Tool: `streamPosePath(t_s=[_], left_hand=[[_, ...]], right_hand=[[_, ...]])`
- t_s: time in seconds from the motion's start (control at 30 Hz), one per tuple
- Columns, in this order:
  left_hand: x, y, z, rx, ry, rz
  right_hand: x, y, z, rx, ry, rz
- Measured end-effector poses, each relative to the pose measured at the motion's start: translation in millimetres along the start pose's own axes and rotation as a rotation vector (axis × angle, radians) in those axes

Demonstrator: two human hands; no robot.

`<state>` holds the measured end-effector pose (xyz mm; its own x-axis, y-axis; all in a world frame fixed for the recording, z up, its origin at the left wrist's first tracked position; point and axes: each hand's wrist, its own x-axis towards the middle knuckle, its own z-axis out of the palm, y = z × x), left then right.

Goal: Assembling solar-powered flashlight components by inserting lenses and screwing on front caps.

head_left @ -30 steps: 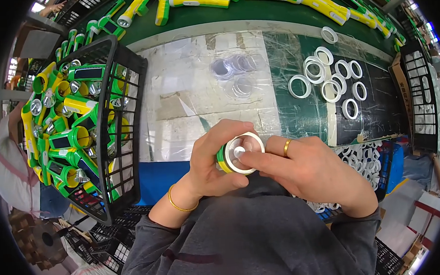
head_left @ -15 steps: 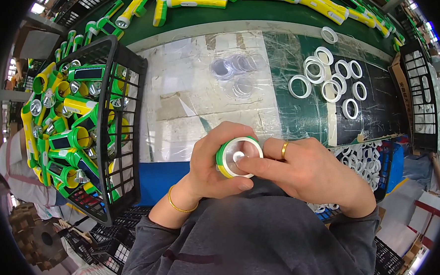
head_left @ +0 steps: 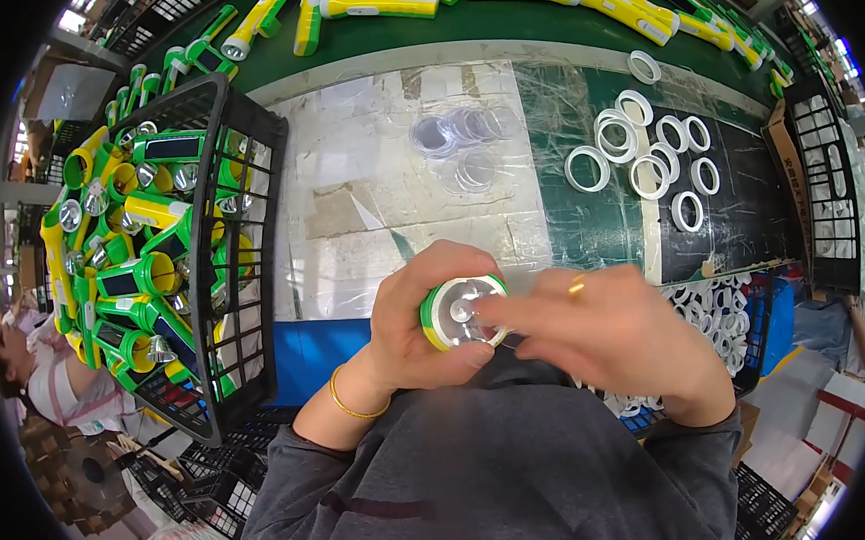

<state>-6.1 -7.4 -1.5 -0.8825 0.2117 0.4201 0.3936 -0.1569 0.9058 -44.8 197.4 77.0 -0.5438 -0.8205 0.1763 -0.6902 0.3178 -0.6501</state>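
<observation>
My left hand (head_left: pixel 404 320) is wrapped round the head of a green and yellow flashlight (head_left: pixel 436 321), its front facing up with a white ring round the rim and a shiny reflector inside. Over the right side of that front, my right hand (head_left: pixel 602 325) reaches in with its fingertips at the rim; motion blurs its fingers, so I cannot make out whether they hold anything. Ahead on the table (head_left: pixel 344 265) lie several clear round lenses (head_left: pixel 472 126) in a loose stack. Farther right are scattered white plastic rings (head_left: pixel 588 169).
On the left stands a black crate (head_left: pixel 220 281) full of green and yellow flashlights (head_left: pixel 160 208). More flashlights (head_left: pixel 379 3) lie along the green belt (head_left: pixel 498 24) at the back. A bin of white rings (head_left: pixel 714 319) is below the table's right edge. Another person (head_left: pixel 52 373) is at far left.
My right hand has lifted slightly and shifted up and right off the middle of the flashlight's front, now blurred. My left hand keeps its hold on the flashlight, tilted a little differently.
</observation>
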Motion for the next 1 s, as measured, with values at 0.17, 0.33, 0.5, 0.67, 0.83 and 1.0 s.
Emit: streamPosePath(t_s=[0.17,0.33,0.5,0.67,0.83,1.0], left_hand=[[3.8,-7.8,-2.1,0.070,-0.041,0.098],[-8.3,-6.3,9.8,0.088,0.069,0.034],[-6.2,-6.1,10.8,0.043,0.070,0.014],[-1.0,-7.9,5.3,0.106,0.010,0.075],[1.3,-4.5,1.0,0.083,0.000,0.116],[3.5,-5.6,1.9,-0.031,0.055,0.029]], right_hand=[[2.7,-1.5,4.3,0.917,0.399,0.391],[10.9,-0.9,39.4,0.848,0.444,0.352],[12.9,-3.8,47.3,0.975,0.439,0.398],[15.4,-4.0,50.1,1.001,0.495,0.380],[9.5,23.0,35.8,0.771,0.399,0.342],[-25.0,123.6,14.4,-0.468,0.384,0.539]])
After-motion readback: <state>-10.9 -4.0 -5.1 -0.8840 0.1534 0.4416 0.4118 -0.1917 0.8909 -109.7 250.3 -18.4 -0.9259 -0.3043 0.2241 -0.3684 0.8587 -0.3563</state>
